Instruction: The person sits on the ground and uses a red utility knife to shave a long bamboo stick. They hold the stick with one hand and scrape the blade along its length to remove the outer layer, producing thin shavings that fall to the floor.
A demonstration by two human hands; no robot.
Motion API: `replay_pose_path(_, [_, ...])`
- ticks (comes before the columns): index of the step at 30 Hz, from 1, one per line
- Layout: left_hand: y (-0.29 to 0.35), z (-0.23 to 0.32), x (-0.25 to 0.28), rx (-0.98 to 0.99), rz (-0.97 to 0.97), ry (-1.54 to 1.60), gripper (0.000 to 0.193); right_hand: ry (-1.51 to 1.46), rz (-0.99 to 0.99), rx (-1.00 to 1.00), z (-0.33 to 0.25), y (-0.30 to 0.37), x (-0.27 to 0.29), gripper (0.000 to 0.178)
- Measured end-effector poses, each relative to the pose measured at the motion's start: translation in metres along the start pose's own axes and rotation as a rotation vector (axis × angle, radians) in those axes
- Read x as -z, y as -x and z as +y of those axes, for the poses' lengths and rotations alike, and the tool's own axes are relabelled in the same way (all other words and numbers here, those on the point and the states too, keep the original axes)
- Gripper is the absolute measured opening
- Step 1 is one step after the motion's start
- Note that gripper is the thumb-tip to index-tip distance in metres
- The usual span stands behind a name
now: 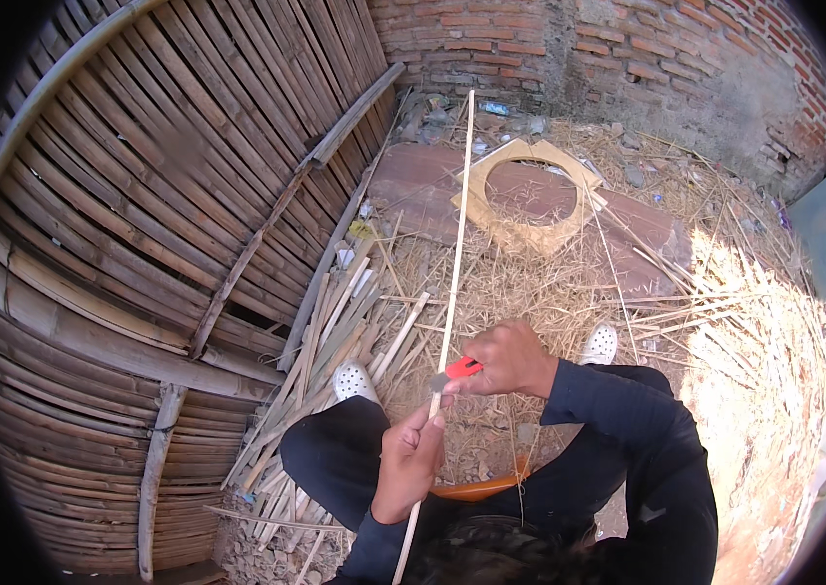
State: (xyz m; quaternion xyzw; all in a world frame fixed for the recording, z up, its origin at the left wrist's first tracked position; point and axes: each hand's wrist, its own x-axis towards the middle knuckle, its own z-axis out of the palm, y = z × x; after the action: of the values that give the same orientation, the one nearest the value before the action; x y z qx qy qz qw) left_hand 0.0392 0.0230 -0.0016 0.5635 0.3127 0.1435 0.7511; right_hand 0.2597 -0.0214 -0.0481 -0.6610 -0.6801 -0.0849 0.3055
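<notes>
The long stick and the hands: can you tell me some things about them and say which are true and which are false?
1. The right hand holds a red-handled knife against the long stick. True.
2. The left hand is empty. False: it grips the stick lower down.
3. A pale wooden ring lies on the ground beyond the stick. True.
4. The wall at the back is painted blue. False: it is a red brick wall.
5. The person wears white shoes. True.
</notes>
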Motion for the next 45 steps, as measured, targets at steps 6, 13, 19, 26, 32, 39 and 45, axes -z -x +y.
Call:
replay_pose_path(6, [0.003, 0.007, 0.0, 0.001, 0.007, 0.012, 0.033, -0.023, -0.034, -0.179, 0.009, -0.013, 0.01, 0.064])
replay_pose_path(13, [0.011, 0.001, 0.0, -0.017, 0.022, -0.045, 0.033, 0.023, 0.002, -0.162, 0.023, -0.015, 0.009, 0.063])
replay_pose_path(19, [0.015, 0.007, -0.001, -0.017, 0.009, -0.1, 0.033, -0.011, -0.021, -0.19, 0.01, -0.008, 0.008, 0.063])
replay_pose_path(26, [0.031, -0.005, -0.001, -0.051, -0.042, -0.15, 0.034, 0.16, 0.106, -0.191, 0.057, -0.018, 0.02, 0.068])
replay_pose_path(32, [0.047, -0.008, 0.001, -0.059, -0.057, -0.23, 0.035, 0.199, 0.204, -0.144, 0.084, -0.024, 0.029, 0.073])
replay_pose_path(39, [0.093, -0.023, 0.004, 0.049, -0.098, -0.272, 0.032, 0.358, 0.272, -0.513, 0.16, -0.018, 0.043, 0.075])
replay_pose_path(45, [0.113, -0.002, 0.007, 0.113, -0.118, -0.452, 0.03, 0.525, 0.256, -0.424, 0.212, 0.01, 0.048, 0.079])
